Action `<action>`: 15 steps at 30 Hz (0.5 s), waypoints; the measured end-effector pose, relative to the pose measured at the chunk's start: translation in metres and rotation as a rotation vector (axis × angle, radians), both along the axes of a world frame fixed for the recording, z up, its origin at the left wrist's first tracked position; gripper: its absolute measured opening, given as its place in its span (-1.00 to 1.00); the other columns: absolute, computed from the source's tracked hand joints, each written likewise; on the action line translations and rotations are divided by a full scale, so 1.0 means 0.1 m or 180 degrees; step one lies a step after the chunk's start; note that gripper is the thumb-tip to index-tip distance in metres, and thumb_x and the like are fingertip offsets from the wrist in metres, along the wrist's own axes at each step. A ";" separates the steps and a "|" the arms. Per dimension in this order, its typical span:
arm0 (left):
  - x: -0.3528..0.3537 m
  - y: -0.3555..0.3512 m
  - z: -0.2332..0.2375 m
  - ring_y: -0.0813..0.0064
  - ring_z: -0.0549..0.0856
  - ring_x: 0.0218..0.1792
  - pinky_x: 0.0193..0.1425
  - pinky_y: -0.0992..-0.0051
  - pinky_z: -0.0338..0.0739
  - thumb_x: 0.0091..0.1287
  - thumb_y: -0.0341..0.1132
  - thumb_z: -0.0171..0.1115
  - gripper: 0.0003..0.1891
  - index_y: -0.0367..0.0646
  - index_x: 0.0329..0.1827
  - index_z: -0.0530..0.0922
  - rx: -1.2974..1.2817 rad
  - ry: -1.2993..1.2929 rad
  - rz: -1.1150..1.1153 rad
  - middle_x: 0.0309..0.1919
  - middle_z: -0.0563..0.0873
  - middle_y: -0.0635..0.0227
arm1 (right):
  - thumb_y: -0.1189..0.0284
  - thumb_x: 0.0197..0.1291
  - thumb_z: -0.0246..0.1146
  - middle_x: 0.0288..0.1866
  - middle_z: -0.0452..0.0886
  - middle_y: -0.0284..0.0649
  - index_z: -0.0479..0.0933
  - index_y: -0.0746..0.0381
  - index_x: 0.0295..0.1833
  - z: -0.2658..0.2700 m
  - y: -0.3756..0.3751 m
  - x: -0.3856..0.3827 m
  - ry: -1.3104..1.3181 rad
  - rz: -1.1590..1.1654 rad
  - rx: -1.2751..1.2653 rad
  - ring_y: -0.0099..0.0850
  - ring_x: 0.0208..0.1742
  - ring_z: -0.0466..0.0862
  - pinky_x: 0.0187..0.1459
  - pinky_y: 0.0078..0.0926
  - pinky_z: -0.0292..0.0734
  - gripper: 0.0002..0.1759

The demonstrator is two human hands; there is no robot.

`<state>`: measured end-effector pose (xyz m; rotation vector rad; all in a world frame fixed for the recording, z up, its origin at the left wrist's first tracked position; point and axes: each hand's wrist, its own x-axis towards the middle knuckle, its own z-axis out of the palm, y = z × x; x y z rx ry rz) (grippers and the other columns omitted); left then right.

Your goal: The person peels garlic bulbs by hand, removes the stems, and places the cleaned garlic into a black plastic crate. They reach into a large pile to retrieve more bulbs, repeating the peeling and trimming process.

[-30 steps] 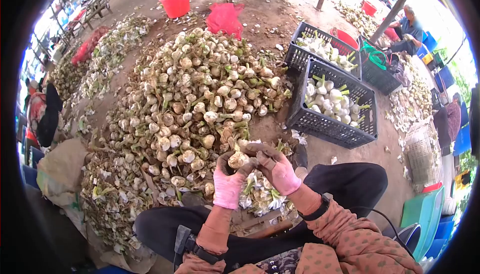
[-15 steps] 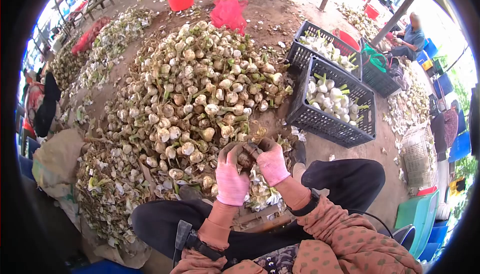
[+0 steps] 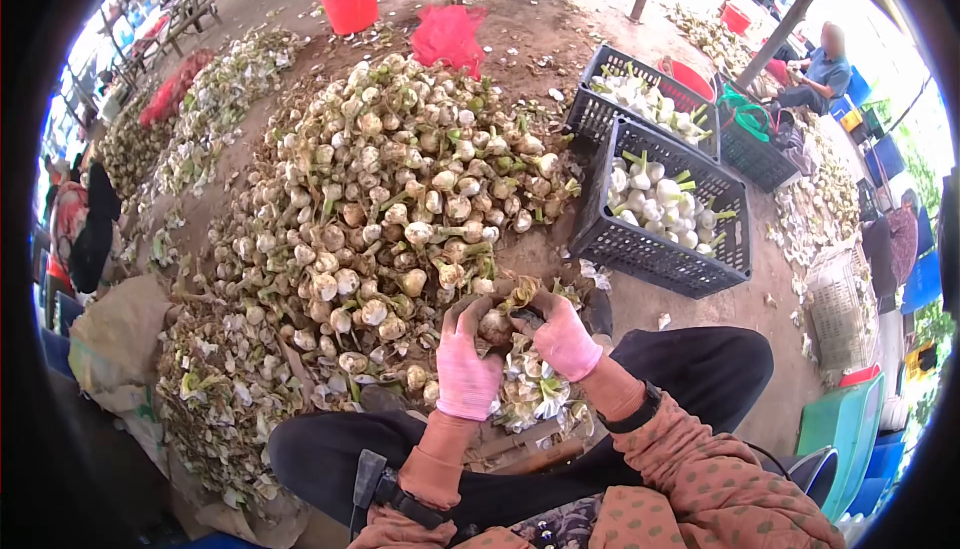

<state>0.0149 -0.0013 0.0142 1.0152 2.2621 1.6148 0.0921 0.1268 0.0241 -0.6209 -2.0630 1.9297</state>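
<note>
Centrally in the head view, a soil-stained garlic bulb (image 3: pixel 494 327) was held between two pink-gloved hands, just beside the near edge of the garlic heap (image 3: pixel 370 179). The left hand (image 3: pixel 468 374) had its fingers curled nearly closed around the bulb's left side. The right hand (image 3: pixel 566 341) had its thumb and fingers bent inward, only slightly parted, at the bulb's right side; whether they gripped the bulb itself, its dry leaves or a small tool could not be told. A tuft of dry leaf (image 3: pixel 521 292) stood out above the bulb, by the fingertips. The outer skin appeared only partly removed, which left this bulb browner than the white bulbs (image 3: pixel 665 211) to the right of the heap.

Those bulbs lay, stalks attached, in a black plastic crate (image 3: pixel 650 255), with a second crate (image 3: pixel 592 109) of garlic just beyond. Papery husks (image 3: pixel 540 389) lay below the hands, on the near side of the heap. Beyond its far edge were a red mesh bag (image 3: pixel 448 39) and a red bucket (image 3: pixel 350 9). Another person (image 3: pixel 828 73) sat well to the heap's right.
</note>
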 end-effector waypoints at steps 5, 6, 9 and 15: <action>-0.01 0.03 -0.04 0.29 0.56 0.08 0.20 0.41 0.46 -0.12 -0.64 0.33 -0.34 -0.21 0.19 0.46 0.0191 -0.1073 -0.0229 0.02 0.55 0.17 | 0.69 0.08 0.18 0.02 0.64 -0.12 0.48 0.32 0.16 -0.08 0.02 0.08 0.0204 -0.0112 0.0413 -0.38 0.03 0.62 0.12 -0.46 0.46 -0.54; -0.01 0.03 -0.06 0.38 0.56 0.08 0.21 0.46 0.45 -0.11 -0.63 0.37 -0.32 -0.22 0.21 0.44 0.0421 -0.1710 -0.0309 0.03 0.56 0.22 | 0.69 0.08 0.18 0.02 0.64 -0.12 0.48 0.32 0.16 -0.07 0.03 0.10 0.0202 -0.0131 0.0411 -0.38 0.03 0.62 0.12 -0.46 0.46 -0.54; -0.03 -0.02 0.10 0.47 0.59 0.04 0.16 0.49 0.51 0.06 -0.60 0.34 -0.34 -0.27 0.30 0.35 0.0683 -0.2483 -0.0423 0.05 0.58 0.24 | 0.71 0.04 0.17 0.03 0.64 -0.11 0.48 0.29 0.16 -0.02 0.05 0.14 0.0054 -0.0140 0.0692 -0.37 0.05 0.62 0.11 -0.46 0.47 -0.51; -0.07 -0.05 -0.13 0.34 0.65 0.01 0.10 0.36 0.60 0.40 -0.24 0.14 -0.53 -0.25 0.31 0.33 0.1648 -0.3672 -0.0257 0.05 0.61 0.14 | 0.76 -0.01 0.13 0.01 0.66 -0.18 0.49 0.31 0.15 0.00 0.04 0.17 0.0389 -0.0166 0.0806 -0.43 0.04 0.61 0.11 -0.49 0.46 -0.48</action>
